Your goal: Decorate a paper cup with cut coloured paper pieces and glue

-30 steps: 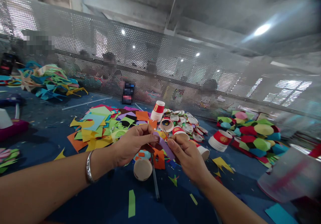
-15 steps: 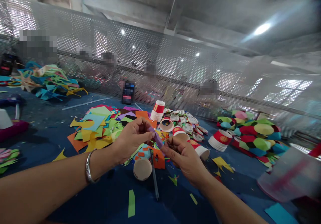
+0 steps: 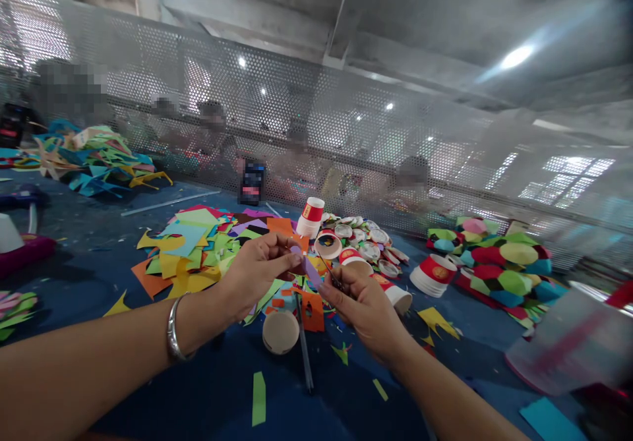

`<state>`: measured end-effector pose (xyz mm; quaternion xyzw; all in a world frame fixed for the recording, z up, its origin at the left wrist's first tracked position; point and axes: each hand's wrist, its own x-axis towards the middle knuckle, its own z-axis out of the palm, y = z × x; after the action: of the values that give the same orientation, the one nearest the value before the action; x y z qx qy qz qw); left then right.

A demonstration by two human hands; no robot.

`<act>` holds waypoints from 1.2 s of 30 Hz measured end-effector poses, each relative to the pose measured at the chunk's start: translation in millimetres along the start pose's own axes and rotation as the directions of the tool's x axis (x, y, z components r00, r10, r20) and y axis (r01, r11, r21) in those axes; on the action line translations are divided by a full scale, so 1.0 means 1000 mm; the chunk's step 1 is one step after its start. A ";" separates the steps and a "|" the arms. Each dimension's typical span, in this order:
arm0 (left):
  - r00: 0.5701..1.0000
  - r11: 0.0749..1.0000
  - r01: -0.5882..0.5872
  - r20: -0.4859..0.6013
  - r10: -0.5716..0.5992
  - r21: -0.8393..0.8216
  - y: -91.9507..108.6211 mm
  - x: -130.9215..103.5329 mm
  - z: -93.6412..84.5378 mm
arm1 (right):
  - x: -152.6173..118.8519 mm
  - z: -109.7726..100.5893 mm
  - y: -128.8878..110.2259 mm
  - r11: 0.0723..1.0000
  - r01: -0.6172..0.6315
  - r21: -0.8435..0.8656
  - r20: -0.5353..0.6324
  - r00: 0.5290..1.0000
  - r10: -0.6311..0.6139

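My left hand (image 3: 267,263) pinches the upper end of a purple paper strip (image 3: 310,271) between thumb and fingers. My right hand (image 3: 363,309) grips small scissors (image 3: 337,281), their thin blades pointing up and left beside the strip. The strip's lower end meets my right thumb and fingertips. Beneath the hands lie orange paper pieces (image 3: 312,312), an upturned paper cup (image 3: 280,332) with its pale base showing, and a translucent stick (image 3: 305,352).
Coloured paper sheets (image 3: 190,236) pile up at left of centre. Red-and-white paper cups (image 3: 434,275) stand at right, near coloured paper balls (image 3: 514,256). A clear container (image 3: 558,342) is at far right. A phone (image 3: 252,182) leans against the perforated screen (image 3: 346,138); people are blurred behind it.
The purple strip has turned slightly, showing more of its flat face. The scissor blades have shifted a little away from it. Both hands stay in nearly the same place.
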<state>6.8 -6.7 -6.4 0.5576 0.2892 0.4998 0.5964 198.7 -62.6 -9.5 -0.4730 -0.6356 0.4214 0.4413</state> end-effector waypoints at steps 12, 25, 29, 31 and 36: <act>0.964 0.972 0.214 0.183 -0.193 -0.101 0.005 -0.003 0.000 | 0.000 0.000 -0.001 1.000 0.014 0.002 -0.017 1.000 -0.014; 0.960 0.955 0.242 0.185 -0.211 -0.168 0.002 -0.004 -0.001 | 0.000 -0.001 0.002 1.000 0.020 0.016 0.007 1.000 -0.021; 0.965 0.953 0.222 0.184 -0.185 -0.207 0.003 -0.004 -0.001 | 0.000 -0.002 0.004 1.000 0.015 0.025 0.037 0.999 -0.016; 0.967 0.952 0.212 0.189 -0.171 -0.220 0.001 -0.004 -0.001 | 0.000 -0.002 0.005 0.999 0.018 0.027 0.046 0.999 -0.019; 0.963 0.951 0.214 0.211 -0.167 -0.225 0.000 -0.006 0.000 | -0.001 -0.003 0.008 0.999 0.025 0.019 0.055 0.998 -0.026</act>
<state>5.0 -11.8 -7.8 0.4937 0.2196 0.4162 0.7313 203.4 -61.3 -16.3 -0.4488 -0.6496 0.4344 0.4334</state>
